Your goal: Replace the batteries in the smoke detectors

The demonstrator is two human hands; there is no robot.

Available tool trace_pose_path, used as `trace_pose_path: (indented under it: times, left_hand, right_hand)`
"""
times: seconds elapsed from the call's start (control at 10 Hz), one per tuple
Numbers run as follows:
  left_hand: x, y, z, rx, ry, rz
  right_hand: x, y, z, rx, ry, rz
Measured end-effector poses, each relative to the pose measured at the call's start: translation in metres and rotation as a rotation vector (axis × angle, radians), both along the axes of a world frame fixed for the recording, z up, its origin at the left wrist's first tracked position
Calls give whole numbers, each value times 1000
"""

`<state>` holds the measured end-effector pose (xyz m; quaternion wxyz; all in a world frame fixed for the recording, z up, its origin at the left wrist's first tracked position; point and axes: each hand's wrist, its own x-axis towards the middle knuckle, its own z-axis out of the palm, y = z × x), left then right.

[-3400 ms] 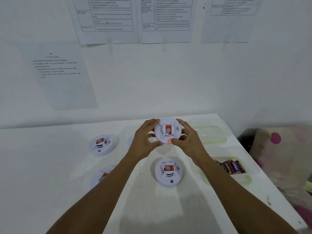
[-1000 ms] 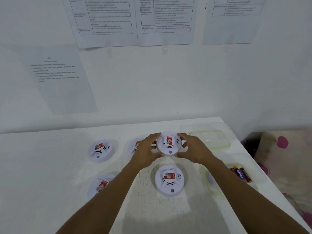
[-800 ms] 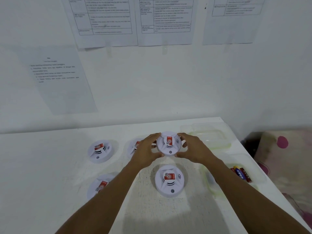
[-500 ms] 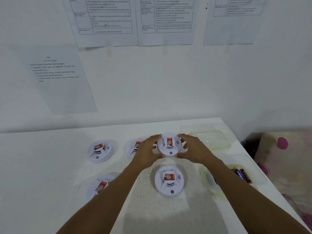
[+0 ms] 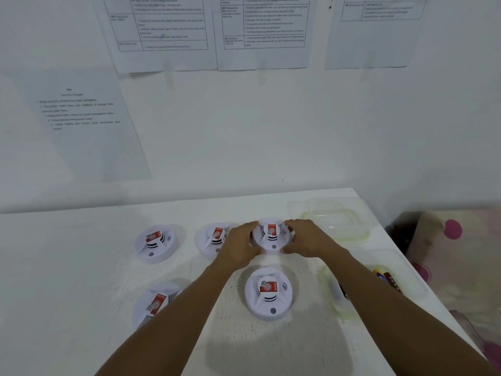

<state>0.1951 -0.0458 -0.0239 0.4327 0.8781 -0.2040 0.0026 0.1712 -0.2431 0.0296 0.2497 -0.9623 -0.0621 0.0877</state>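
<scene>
Head view: left hand [image 5: 238,245] and right hand [image 5: 306,240] both curl round the rim of a white smoke detector [image 5: 271,234] at the back-centre of the white table [image 5: 67,280]; whether it touches the surface, cannot tell. Front detector [image 5: 268,293] lies just before it, neighbouring detector [image 5: 214,238] just left, far-left detector [image 5: 154,242] and near-left detector [image 5: 154,303] beyond. Batteries [image 5: 385,279] sit in a clear tub [image 5: 412,291] at right.

1. Dim, flat, cool light; whites turn bluish-grey;
2. Soft shadows on the table [image 5: 67,308] beneath the forearms [image 5: 192,308] and round each smoke detector [image 5: 268,293];
3. Wall sheets [image 5: 168,28] blurred, unreadable; straight lines bow near the borders.
</scene>
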Motion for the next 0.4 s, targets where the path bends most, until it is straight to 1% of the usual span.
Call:
trace_pose_path:
  times: [0.3,0.4]
  left_hand:
    - [-2,-3,2,10,12,-3]
    - [-1,-3,3,-6,55,16]
  right_hand:
    - [-2,4,5,-58,13,29]
    - [0,5,1,-45,22,-13]
